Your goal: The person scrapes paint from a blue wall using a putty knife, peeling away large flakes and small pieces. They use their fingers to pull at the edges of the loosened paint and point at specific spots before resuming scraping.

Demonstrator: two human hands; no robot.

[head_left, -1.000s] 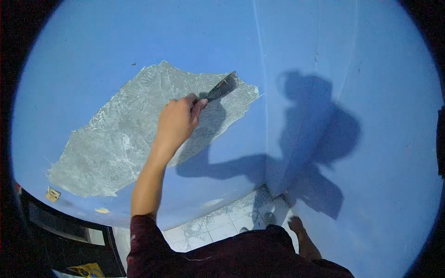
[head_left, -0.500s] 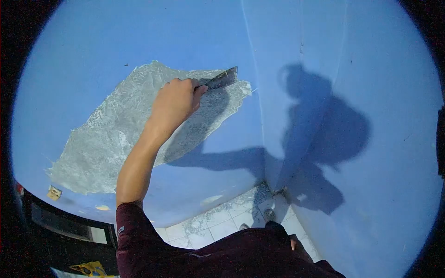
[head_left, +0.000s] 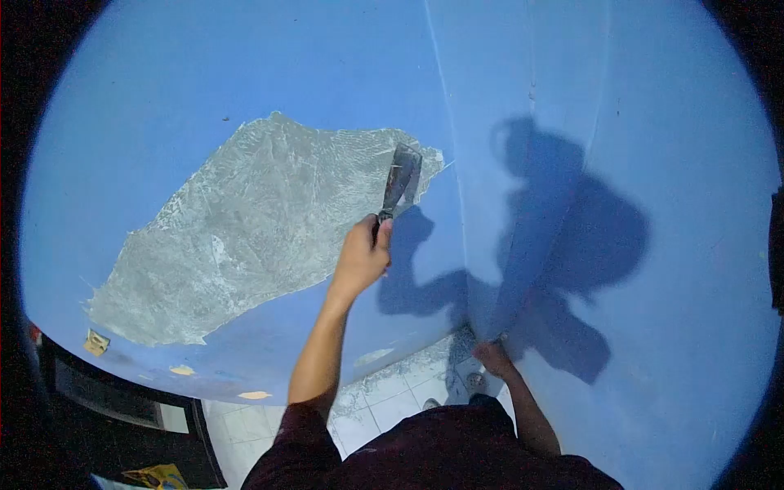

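My left hand (head_left: 365,257) is closed around the handle of a scraper (head_left: 402,175), its dark, flat blade pointing up. In this view the blade overlaps the right end of a large bare grey patch (head_left: 245,220), where the blue paint is gone from the wall (head_left: 327,57). Thin pale marks streak the patch, and its edges are ragged. My right hand (head_left: 492,357) is low, in front of the wall corner near the floor, away from the scraper. Its fingers are small and blurred, so I cannot tell whether they hold anything.
A second blue wall (head_left: 694,343) meets the first at a corner on the right, with my shadow across it. Flakes of debris lie on the white tiled floor (head_left: 388,412) by my feet. A switch or socket box (head_left: 96,342) and a dark-framed opening (head_left: 114,400) are lower left.
My left hand has come down and to the right, away from the middle of the patch, and the scraper has turned from sideways to nearly upright. My right hand has risen and reached forward.
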